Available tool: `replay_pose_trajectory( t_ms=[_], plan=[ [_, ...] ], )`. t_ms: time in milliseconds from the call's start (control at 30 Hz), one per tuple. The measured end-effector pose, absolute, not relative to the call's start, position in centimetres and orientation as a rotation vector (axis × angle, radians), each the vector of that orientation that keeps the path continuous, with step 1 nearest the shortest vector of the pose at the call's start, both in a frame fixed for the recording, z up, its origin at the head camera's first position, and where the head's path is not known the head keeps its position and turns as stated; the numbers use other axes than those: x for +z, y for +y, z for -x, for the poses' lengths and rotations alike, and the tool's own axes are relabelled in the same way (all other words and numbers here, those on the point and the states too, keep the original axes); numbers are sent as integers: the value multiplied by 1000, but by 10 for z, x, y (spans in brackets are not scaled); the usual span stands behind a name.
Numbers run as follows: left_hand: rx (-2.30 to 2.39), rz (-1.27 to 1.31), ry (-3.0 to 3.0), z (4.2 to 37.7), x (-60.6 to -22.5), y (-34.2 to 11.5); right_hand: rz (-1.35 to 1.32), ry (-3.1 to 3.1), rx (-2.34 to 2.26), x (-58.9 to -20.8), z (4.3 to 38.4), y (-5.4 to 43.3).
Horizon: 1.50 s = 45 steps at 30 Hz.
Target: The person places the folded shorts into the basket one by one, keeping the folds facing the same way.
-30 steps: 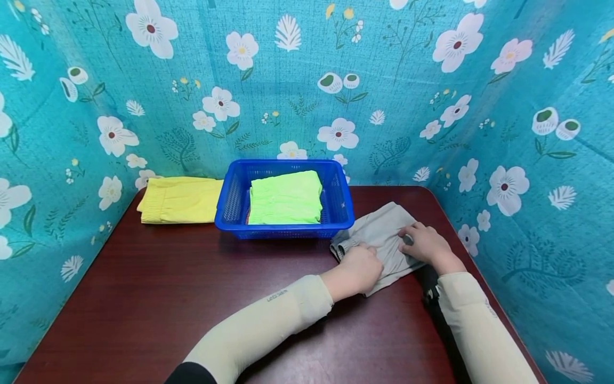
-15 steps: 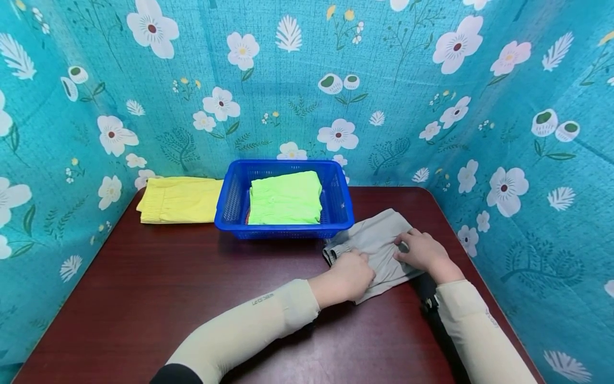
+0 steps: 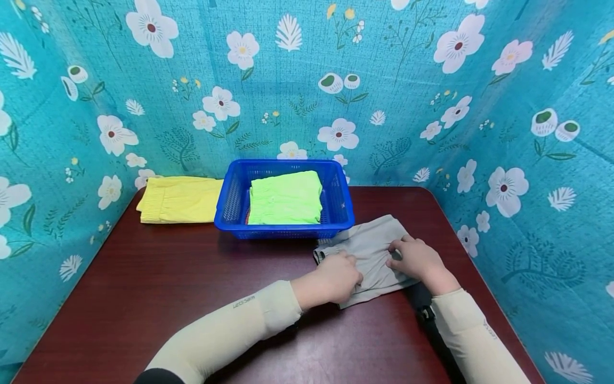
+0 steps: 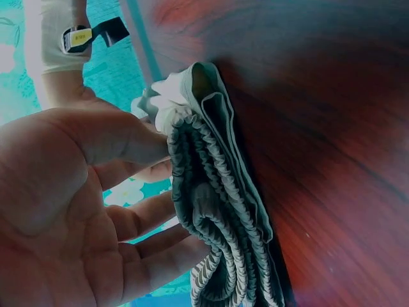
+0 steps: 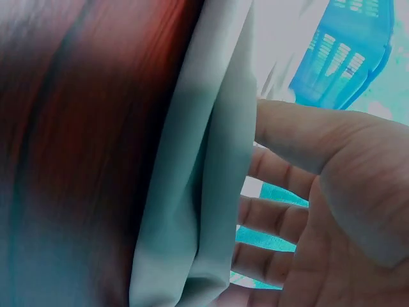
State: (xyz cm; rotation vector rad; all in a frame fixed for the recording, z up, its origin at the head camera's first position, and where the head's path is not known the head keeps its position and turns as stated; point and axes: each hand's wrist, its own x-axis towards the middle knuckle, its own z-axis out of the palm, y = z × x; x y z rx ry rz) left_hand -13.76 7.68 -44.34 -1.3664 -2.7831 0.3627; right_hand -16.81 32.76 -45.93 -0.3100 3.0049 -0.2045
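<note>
Folded light grey pants (image 3: pixel 373 250) lie on the right part of the table, just in front of the basket's right corner. Their gathered elastic waistband (image 4: pixel 217 160) faces left and shows several layers in the left wrist view. My left hand (image 3: pixel 334 277) rests on the waistband end, thumb and fingertips touching the top layer. On the opposite end, my right hand (image 3: pixel 418 261) touches the cloth with thumb and fingertips spread a little apart. The folded edge (image 5: pixel 223 147) stands beside those fingers in the right wrist view. No cloth is visibly pinched by either hand.
A blue plastic basket (image 3: pixel 284 228) stands at the back middle with folded neon green clothing (image 3: pixel 285 198) inside. Folded yellow clothing (image 3: pixel 187 200) with an elastic band lies left of it. Floral turquoise curtains (image 3: pixel 307 80) border the dark red table (image 3: pixel 168 288) behind and at both sides.
Both hands and the grey pants have slid left and slightly toward me across the table. The basket, the green clothing and the yellow clothing have stayed in place.
</note>
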Motion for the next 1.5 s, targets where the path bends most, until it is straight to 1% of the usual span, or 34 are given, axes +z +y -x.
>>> replay_pose_trajectory(
  t_ms=[500, 1000, 1200, 1500],
  plan=[
    [297, 1373, -2807, 134, -443, 46, 345, 3008, -164, -457, 154, 306],
    [273, 1376, -2840, 131, -442, 15, 343, 3050, -97, -454, 138, 271],
    [226, 1381, -2826, 130, -443, 1, 335, 3019, -77, -454, 137, 260],
    [171, 1370, -2828, 130, -443, -17, 424, 3026, -79, -458, 136, 252]
  ],
)
